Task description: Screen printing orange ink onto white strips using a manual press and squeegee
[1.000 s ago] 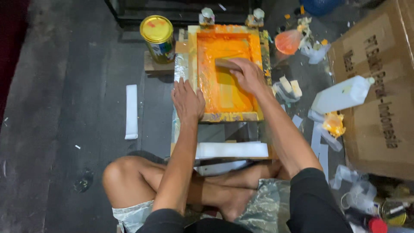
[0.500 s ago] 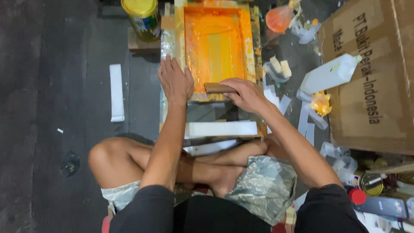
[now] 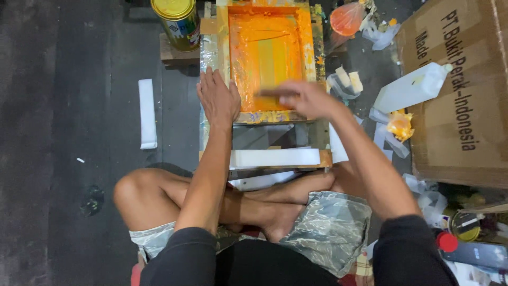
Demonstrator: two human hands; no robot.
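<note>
The left hand [image 3: 218,100] lies flat, fingers spread, on the near-left corner of the orange-inked wooden screen frame [image 3: 267,53] on the floor, while the blurred right hand [image 3: 307,98] grips a squeegee [image 3: 270,92] at the frame's near edge.

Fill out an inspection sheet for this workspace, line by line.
Surface: dark floor, stained.
Job's things: wooden screen frame coated in orange ink; squeegee, blurred.
Clutter: yellow-lidded tin, white strip, white jug, orange bag, paper scraps.
Grippers: left hand flat on the frame's edge; right hand grips the squeegee at the near end.
Cables: nothing seen.
Surroundings: cardboard box at right.
</note>
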